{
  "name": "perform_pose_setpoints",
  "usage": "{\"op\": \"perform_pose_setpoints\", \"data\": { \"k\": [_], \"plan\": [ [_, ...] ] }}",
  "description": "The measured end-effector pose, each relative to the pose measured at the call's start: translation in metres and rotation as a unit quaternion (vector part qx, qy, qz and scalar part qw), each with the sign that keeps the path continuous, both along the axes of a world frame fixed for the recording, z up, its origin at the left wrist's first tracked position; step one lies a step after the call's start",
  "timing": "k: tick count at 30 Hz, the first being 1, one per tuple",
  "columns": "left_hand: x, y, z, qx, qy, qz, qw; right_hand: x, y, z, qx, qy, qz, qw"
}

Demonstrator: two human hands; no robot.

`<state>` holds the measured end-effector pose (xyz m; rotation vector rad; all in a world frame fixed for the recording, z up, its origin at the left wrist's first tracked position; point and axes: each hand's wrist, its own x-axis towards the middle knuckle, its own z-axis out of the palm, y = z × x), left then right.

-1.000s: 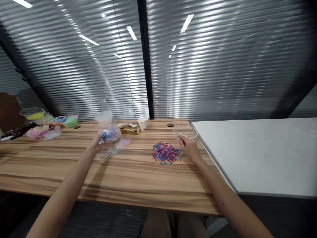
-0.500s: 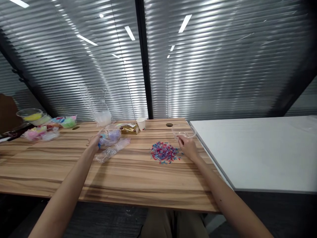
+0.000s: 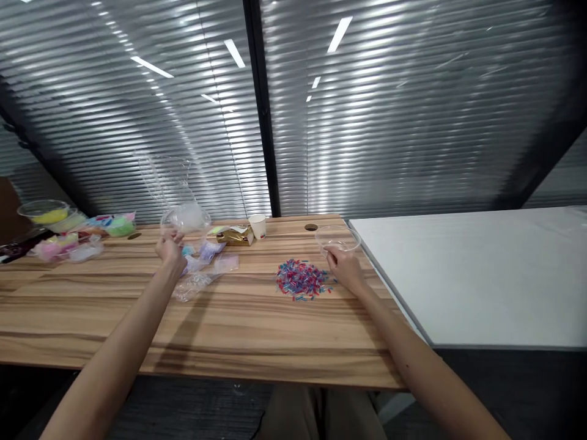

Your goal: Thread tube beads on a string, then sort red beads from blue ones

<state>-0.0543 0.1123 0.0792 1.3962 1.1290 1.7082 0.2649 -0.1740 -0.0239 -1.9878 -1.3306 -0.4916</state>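
Note:
My left hand (image 3: 169,249) is pinched on the near side of a clear plastic bowl (image 3: 164,226), which is raised above the table at the back left. Behind that bowl stands a large clear plastic bag with something whitish in its bottom. On the right, my right hand (image 3: 345,267) grips the near rim of a second clear plastic bowl (image 3: 342,239). A pile of small red, blue and purple tube-like pieces (image 3: 300,280) lies on the wood, left of my right hand. Purple and light-blue packets (image 3: 208,250) and a crumpled clear wrapper (image 3: 191,286) lie beside my left hand.
A gold packet (image 3: 235,236) and a white paper cup (image 3: 258,227) stand at the back of the wooden table (image 3: 257,342). Several colourful bags (image 3: 59,247) and a bowl with yellow contents (image 3: 46,211) are far left. A white table (image 3: 468,281) adjoins on the right.
My left hand has moved the bowl up, back and left, away from over the purple and blue packets. My right hand stays on its bowl. The view has shifted slightly.

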Motion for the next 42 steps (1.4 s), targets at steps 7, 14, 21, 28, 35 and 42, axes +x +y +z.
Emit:
{"op": "perform_pose_setpoints", "data": {
  "k": [7, 14, 21, 28, 35, 42],
  "plan": [
    [0.066, -0.060, -0.027, 0.257, 0.280, -0.167, 0.910, -0.001, -0.001, 0.003, 0.000, 0.006, 0.010, 1.000],
    [0.120, -0.084, -0.067, 0.449, 0.521, -0.198, 0.698, -0.003, -0.006, 0.012, -0.009, 0.041, -0.043, 0.998],
    [0.143, -0.080, -0.082, 0.413, 0.498, -0.161, 0.745, 0.003, -0.006, 0.014, -0.079, 0.087, -0.144, 0.983],
    [0.149, -0.075, -0.104, 0.345, 0.432, -0.124, 0.824, 0.014, 0.005, 0.000, 0.007, 0.207, 0.040, 0.977],
    [0.140, -0.075, -0.112, 0.326, 0.396, -0.221, 0.829, 0.025, 0.015, -0.009, 0.063, 0.347, 0.177, 0.919],
    [0.138, -0.088, -0.102, 0.384, 0.454, -0.217, 0.774, 0.016, 0.016, 0.001, 0.104, 0.479, 0.217, 0.844]
  ]
}}
